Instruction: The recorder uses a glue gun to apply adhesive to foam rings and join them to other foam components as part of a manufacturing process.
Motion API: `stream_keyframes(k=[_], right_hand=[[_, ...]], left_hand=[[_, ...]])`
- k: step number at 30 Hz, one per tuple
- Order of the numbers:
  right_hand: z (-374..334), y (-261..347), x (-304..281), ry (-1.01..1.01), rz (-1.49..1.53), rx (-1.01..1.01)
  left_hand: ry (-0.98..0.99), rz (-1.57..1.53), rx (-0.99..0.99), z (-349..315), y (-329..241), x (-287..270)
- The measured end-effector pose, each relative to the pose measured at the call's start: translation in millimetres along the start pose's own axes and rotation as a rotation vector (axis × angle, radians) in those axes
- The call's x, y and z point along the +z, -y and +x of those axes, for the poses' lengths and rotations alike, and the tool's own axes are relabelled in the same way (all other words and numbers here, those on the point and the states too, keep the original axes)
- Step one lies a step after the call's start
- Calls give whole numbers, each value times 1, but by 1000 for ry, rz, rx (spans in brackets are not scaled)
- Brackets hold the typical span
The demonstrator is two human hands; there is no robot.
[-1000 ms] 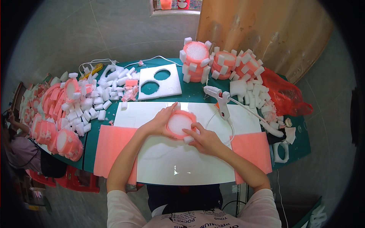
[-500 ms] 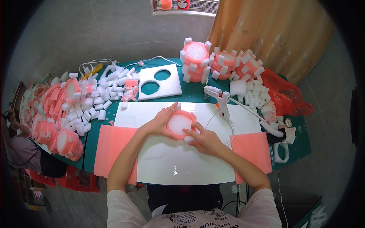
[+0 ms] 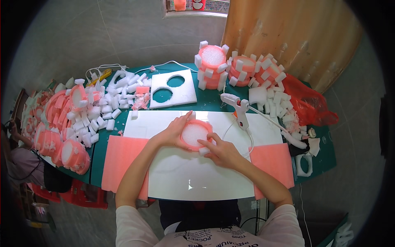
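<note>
A round foam piece, with a pink rim and a white middle, lies on the white board in front of me. My left hand is closed round its left side, fingertips at a small white block on the far edge. With my right hand I pinch a small white foam block against the near right edge of the rim. Part of that block is hidden by my fingers. To the right, a white hot glue gun stands on the board, apart from both hands.
White foam blocks and pink round pieces are heaped at left. A white sheet with two holes lies behind the board. Finished-looking round stacks and a red bag stand at back right. Pink foam sheets flank the board.
The curtain's left edge has swung slightly to the left. Both hands and the round foam piece show no clear movement.
</note>
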State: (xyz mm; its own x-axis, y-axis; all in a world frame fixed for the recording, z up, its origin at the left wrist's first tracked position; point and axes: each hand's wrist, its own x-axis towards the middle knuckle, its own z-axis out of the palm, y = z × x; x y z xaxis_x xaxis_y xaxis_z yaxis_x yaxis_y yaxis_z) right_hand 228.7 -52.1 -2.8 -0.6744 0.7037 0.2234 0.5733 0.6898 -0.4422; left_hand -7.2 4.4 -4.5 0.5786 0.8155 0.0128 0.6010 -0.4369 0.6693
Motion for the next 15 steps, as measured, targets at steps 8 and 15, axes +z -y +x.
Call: stream_keyframes(k=[8,15], right_hand=[[0,1,-1,8,7,3],[0,0,0,11,-4,6]], left_hand=[[-6,10,-2,0,-1,0],[9,2,-17,0,-4,-1]])
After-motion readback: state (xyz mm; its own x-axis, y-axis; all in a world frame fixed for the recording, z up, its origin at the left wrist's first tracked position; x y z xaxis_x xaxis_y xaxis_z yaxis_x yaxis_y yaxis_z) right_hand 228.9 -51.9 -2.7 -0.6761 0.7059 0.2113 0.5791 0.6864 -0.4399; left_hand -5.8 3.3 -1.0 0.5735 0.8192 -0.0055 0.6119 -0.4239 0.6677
